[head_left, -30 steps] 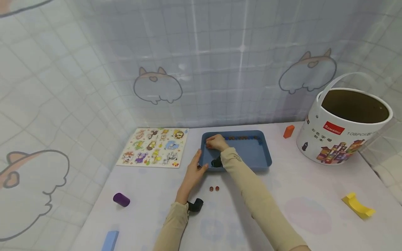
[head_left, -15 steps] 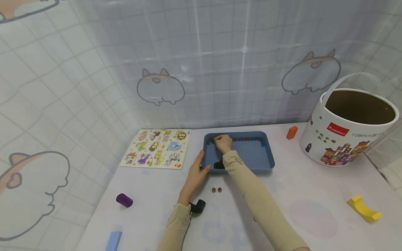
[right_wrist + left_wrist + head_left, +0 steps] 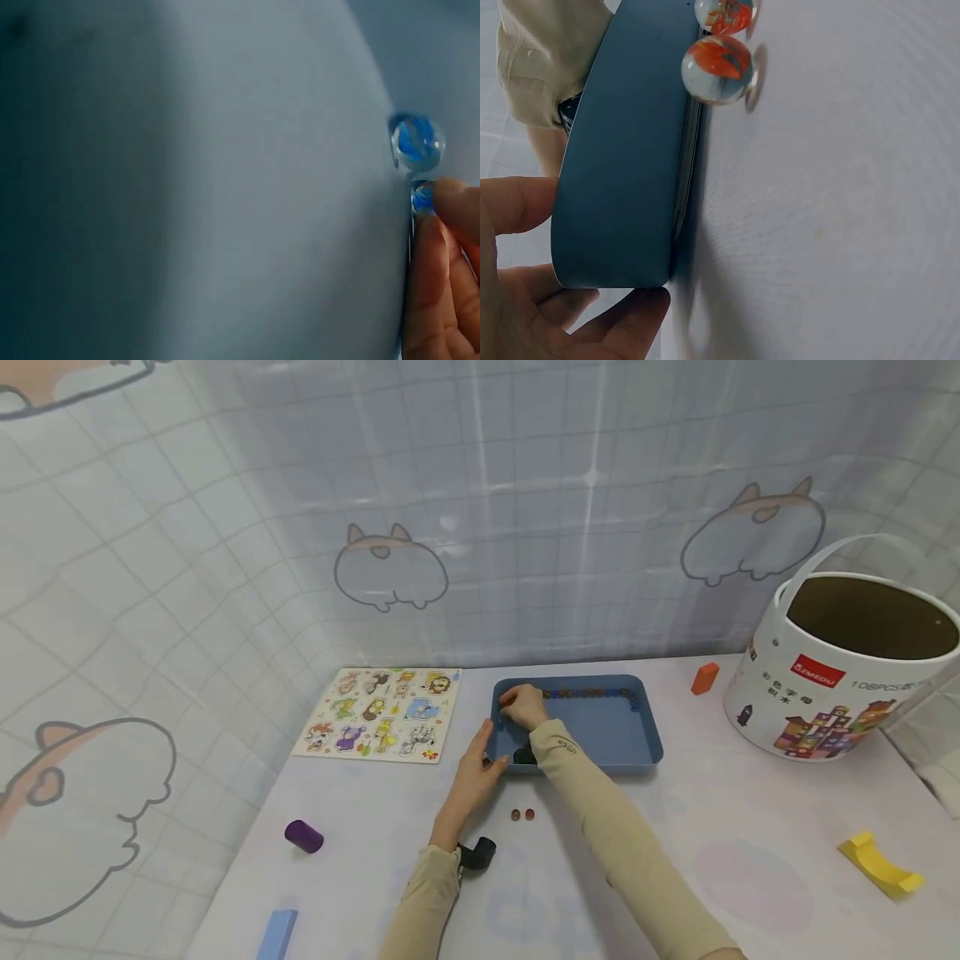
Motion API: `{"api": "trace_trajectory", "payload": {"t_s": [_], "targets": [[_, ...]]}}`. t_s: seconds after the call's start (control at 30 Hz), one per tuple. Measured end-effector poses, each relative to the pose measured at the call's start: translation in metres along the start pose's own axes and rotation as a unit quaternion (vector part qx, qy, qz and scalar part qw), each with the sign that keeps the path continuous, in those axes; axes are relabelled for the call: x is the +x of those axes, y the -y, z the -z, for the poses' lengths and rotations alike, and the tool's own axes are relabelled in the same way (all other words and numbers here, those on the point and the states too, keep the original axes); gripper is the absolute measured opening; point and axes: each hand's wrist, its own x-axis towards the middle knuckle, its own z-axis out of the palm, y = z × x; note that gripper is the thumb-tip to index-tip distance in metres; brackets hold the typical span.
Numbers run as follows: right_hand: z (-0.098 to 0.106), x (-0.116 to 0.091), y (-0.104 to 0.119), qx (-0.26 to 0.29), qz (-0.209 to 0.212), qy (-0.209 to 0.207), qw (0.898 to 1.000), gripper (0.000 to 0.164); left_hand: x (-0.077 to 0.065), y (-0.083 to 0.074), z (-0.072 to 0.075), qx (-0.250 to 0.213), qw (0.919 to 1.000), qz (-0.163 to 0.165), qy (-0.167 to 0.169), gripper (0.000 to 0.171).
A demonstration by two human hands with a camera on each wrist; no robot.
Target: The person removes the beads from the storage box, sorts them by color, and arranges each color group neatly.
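A blue-grey rectangular tray (image 3: 609,739) lies on the table, with a row of glass marbles (image 3: 585,693) along its far wall. At its near left corner my left hand (image 3: 469,783) holds the tray, thumb on the front wall and fingers against the left side. My right hand (image 3: 527,707) reaches inside by the left wall. Its thumb and finger pinch a blue marble (image 3: 423,198), and another blue-swirled marble (image 3: 418,142) sits right beside that one. In front of the tray, two orange-swirled marbles, a nearer (image 3: 718,69) and a farther (image 3: 726,15), rest on the table.
An animal puzzle board (image 3: 378,714) lies left of the tray. A purple cylinder (image 3: 303,836) and a light blue block (image 3: 277,933) are at the near left. To the right are an orange block (image 3: 705,678), a large white bucket (image 3: 832,677) and a yellow arched block (image 3: 881,864).
My right hand moves rightward along the tray's far left part, then back toward its left wall. My left hand stays at the corner. The head view shifts slightly.
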Motion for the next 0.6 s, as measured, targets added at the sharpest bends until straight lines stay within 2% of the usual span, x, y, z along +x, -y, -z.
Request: {"api": "trace_trajectory", "payload": {"t_s": [0.1,0.23,0.37,0.6], "targets": [[-0.001,0.002,0.002,-0.004,0.007,0.003,1.000,0.021,-0.001,0.001,0.001,0.005,1.0000,-0.008,-0.001,0.066],[0.007,-0.001,0.001,0.017,-0.005,0.017,1.000,0.021,-0.001,-0.001,-0.001,-0.003,1.0000,-0.006,0.008,0.066],[0.019,-0.006,0.003,0.052,-0.014,0.040,0.998,0.023,0.000,-0.002,-0.001,-0.004,1.0000,0.004,0.004,0.067],[0.051,-0.016,0.009,0.139,-0.005,0.062,0.988,0.029,-0.001,-0.003,0.003,-0.002,1.0000,-0.007,-0.004,0.065]]}}
